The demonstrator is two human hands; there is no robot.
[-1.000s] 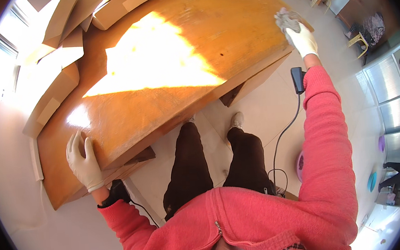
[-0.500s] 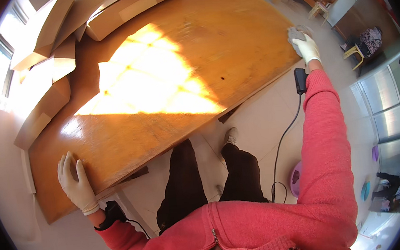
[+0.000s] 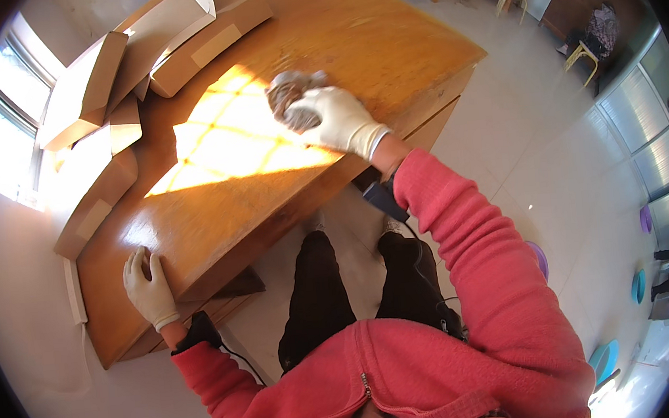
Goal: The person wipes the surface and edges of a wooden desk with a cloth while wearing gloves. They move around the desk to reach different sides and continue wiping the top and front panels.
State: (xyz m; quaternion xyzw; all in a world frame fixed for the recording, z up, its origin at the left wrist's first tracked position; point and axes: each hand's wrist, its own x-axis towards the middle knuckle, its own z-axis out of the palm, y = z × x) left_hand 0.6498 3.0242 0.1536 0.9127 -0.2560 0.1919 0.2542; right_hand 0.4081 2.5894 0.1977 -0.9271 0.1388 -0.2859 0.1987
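Observation:
My right hand (image 3: 336,121), in a pale glove, is closed around a crumpled grey-brown rag (image 3: 289,93). It presses the rag to the top of an orange-brown wooden table (image 3: 225,230), at the right side of a bright sunlit patch. Part of the rag is hidden under the palm. Near the table's front left corner rests my left hand (image 3: 151,290), also gloved, with its fingers stretched out on the wood and nothing in them. A dark device with a cable (image 3: 384,201) hangs by my right wrist.
Several open cardboard boxes (image 3: 213,46) crowd the table's far left side by the window (image 3: 17,85). The table's front edge runs just ahead of my legs. At the right are a purple basin (image 3: 540,259), a turquoise basin (image 3: 604,360) and a stool (image 3: 582,56).
My right hand has swept left with the rag, from the table's far right corner to the sunlit patch. My left hand stays at the front left corner, and my view has shifted slightly.

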